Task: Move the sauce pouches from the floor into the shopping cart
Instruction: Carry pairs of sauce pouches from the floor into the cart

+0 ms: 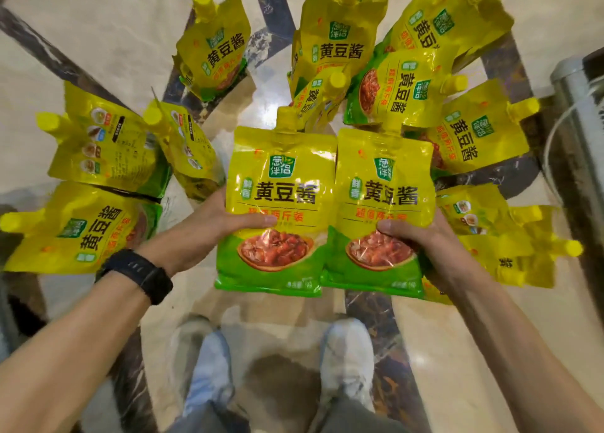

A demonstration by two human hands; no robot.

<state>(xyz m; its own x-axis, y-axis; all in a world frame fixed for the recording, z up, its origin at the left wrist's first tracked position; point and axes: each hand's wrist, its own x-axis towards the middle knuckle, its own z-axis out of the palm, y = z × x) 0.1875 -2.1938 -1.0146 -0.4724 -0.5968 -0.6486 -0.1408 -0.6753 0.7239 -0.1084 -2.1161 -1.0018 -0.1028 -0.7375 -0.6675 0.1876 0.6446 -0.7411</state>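
Two yellow-green sauce pouches with spout caps are lifted side by side above the floor, printed fronts facing me. My left hand (225, 217) grips the left pouch (277, 184) at its left edge, thumb on the front. My right hand (421, 236) holds the right pouch (385, 184) at its lower right, thumb on the front. Several more of the same pouches lie on the floor around them: one at far left (81, 233), one at the top (215, 53), one at the right (474, 138). No shopping cart is visible as such.
The floor is glossy beige tile (98, 24) with dark marble bands. A grey metal object (578, 112) with a white cable stands at the right edge. My two white shoes (346, 360) are below the held pouches. A black watch (140, 272) sits on my left wrist.
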